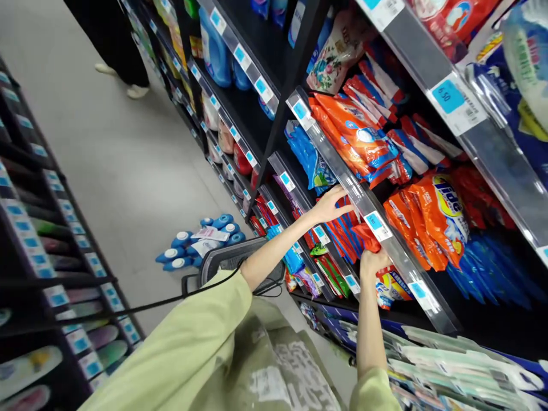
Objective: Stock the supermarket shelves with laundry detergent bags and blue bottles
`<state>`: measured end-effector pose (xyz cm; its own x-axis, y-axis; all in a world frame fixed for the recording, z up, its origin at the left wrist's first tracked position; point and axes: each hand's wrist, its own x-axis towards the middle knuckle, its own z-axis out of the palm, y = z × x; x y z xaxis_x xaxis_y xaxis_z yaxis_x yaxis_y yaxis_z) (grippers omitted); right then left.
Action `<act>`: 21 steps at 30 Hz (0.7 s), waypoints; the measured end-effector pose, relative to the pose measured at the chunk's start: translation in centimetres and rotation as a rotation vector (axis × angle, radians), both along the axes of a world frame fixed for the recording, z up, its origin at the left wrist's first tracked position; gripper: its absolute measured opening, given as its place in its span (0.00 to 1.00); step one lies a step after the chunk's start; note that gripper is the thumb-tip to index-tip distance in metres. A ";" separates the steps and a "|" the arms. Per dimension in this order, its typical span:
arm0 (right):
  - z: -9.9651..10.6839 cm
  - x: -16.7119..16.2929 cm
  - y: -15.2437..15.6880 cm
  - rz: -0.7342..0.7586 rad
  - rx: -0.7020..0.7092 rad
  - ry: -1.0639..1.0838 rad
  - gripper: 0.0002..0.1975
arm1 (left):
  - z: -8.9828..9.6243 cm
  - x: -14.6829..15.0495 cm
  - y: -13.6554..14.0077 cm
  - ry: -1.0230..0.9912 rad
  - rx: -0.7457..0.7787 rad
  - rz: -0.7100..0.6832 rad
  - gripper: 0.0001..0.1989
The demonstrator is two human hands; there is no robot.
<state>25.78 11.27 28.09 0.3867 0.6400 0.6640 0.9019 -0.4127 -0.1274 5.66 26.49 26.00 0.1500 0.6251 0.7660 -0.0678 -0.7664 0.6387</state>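
My left hand [334,205] reaches over the rail of a lower shelf, fingers stretched out, beside a row of red and blue detergent bags [342,238]. Part of its fingertips is hidden under the price rail above. Closer to me, my right hand [373,265] is closed on a red detergent bag [366,236] at the end of that row. Its fingers are partly hidden behind the bag and the rail. Just beyond the right hand lies a white, red and yellow detergent bag [393,285]. Blue bags [311,157] stand past the left hand.
Orange detergent bags [445,214] fill the shelf above, behind a clear price rail [372,217]. A dark basket [233,261] and several blue bottles [197,245] stand on the floor. Another person's legs [109,43] are up the aisle. Shelves [55,228] line the left.
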 end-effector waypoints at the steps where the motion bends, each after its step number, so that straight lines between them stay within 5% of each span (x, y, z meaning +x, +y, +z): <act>1: -0.2 -0.1 -0.1 -0.035 0.032 0.013 0.13 | -0.2 0.8 0.1 -0.039 -0.016 0.001 0.25; 9: -0.9 -1.9 -0.8 0.019 0.105 -0.087 0.15 | -2.4 2.3 0.3 -0.209 -0.005 0.090 0.14; 15: -0.5 -3.7 2.8 -0.190 0.122 -0.175 0.08 | -2.8 3.0 0.2 -0.297 -0.013 0.158 0.12; 21: 0.4 -5.1 3.8 -0.206 0.076 -0.183 0.09 | -2.7 1.0 0.0 -0.215 0.047 0.091 0.11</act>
